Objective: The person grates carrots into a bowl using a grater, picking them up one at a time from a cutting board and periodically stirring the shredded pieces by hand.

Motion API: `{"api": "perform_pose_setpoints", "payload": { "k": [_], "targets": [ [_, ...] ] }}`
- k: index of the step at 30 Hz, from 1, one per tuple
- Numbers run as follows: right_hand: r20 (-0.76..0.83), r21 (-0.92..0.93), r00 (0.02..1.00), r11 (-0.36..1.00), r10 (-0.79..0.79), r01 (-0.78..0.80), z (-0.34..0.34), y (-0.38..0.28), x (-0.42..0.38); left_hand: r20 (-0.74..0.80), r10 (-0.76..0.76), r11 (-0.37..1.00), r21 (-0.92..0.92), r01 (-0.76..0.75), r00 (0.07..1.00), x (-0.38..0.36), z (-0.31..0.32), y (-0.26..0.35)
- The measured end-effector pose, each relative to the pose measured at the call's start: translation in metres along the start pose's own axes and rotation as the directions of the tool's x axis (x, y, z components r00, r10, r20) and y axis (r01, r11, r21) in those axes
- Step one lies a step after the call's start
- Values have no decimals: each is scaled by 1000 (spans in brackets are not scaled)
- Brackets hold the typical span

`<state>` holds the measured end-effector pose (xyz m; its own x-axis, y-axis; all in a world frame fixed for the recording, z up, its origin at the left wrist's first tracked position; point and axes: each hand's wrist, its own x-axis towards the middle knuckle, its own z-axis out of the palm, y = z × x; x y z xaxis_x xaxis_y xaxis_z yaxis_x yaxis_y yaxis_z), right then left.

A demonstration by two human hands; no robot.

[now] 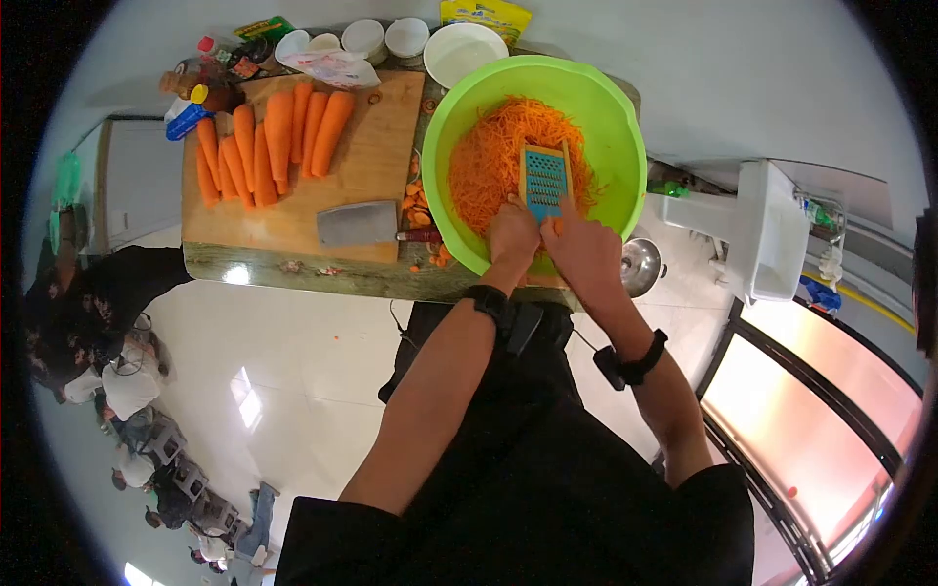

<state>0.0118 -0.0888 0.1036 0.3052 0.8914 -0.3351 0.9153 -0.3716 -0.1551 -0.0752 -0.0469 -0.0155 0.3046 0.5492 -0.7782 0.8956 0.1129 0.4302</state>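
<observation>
A large green basin (442, 200) stands at the right end of the table with a heap of shredded carrot (479, 161) in it. Over the shreds leans a grater (547, 176) with a teal plate and a wooden frame. My left hand (515, 232) is closed around the grater's near end. Just to its right, my right hand (586, 252) is closed at the grater's lower face, and a bit of orange carrot (557, 225) shows at its fingers. Most of that carrot is hidden by the hand.
Several peeled carrots (278, 132) lie on a wooden cutting board (376, 146), with a cleaver (357, 223) near its front edge. Carrot scraps (417, 207) lie beside the basin. White bowls (464, 54) and bottles line the back. A metal bowl (640, 266) is right of the table.
</observation>
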Motion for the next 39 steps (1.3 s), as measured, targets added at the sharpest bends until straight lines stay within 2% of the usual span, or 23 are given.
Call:
{"api": "perform_pose_setpoints", "payload": {
  "k": [2,3,5,6,8,9,11,14,16,18,20,22,24,26,28,29,31,32,33,34,35,37,39],
  "targets": [
    [40,-43,999,999,1,1,-4,-3,-5,29,-13,999,34,12,999,-5,-6,5],
    [42,-44,999,999,0,2,0,-3,-3,-37,-8,1000,-8,8,999,-8,-6,5],
    [-91,-14,995,999,-48,47,13,-3,8,-102,-12,999,-51,7,995,-14,-7,4],
    [-86,-14,995,999,-46,45,25,3,15,-158,16,998,-56,-25,987,-14,-4,3],
    [-158,-314,912,895,-378,316,48,12,44,-226,36,997,-59,-50,973,-9,-3,2],
    [-154,-306,912,896,-381,323,45,5,56,-182,-24,994,-112,4,983,-8,-2,2],
    [-113,-6,992,999,-54,54,29,-3,78,-127,-76,986,-160,55,989,-9,-1,3],
    [-194,-126,971,985,-141,118,48,9,112,-108,-121,954,-288,86,987,-11,-7,7],
    [-226,-90,964,989,-138,121,55,10,131,-369,146,978,195,-77,918,-14,11,1],
    [-268,-51,954,991,-136,127,56,4,152,-353,177,961,264,-83,919,2,23,-8],
    [-88,-94,994,994,-58,49,47,-1,160,-322,208,941,323,-99,924,17,39,-23],
    [-138,-59,986,995,-91,83,50,4,152,-120,134,969,225,-104,984,28,40,-20],
    [-199,-30,972,992,-125,122,44,7,141,-148,105,980,181,-78,983,21,29,-8],
    [-95,19,991,995,-94,96,34,7,116,-169,63,990,133,-41,984,5,21,-3],
    [-62,36,998,999,-29,31,32,12,95,-258,173,927,370,-68,950,-3,22,-1],
    [-29,54,999,998,31,-30,31,14,86,-259,180,926,370,-74,949,-3,21,-3],
    [-23,42,1000,999,7,-6,18,14,64,-232,317,776,621,-111,920,0,28,-7],
    [-15,32,1000,999,-25,25,9,14,54,-232,327,775,620,-119,916,4,32,-7],
    [-24,29,999,999,-24,24,5,13,45,-357,189,963,250,-101,915,14,38,-10],
    [11,21,1000,999,-25,25,2,12,34,-409,11,983,-164,-85,913,13,33,-10],
    [50,12,998,1000,-27,27,0,10,25,-410,12,982,-165,-87,912,12,29,-9],
    [67,4,998,1000,-12,11,-13,2,7,-80,-176,898,-421,126,981,-13,-7,10],
    [93,-7,996,1000,3,-3,-10,2,2,-57,-200,847,-512,144,978,-20,-11,12]
  ]
}}
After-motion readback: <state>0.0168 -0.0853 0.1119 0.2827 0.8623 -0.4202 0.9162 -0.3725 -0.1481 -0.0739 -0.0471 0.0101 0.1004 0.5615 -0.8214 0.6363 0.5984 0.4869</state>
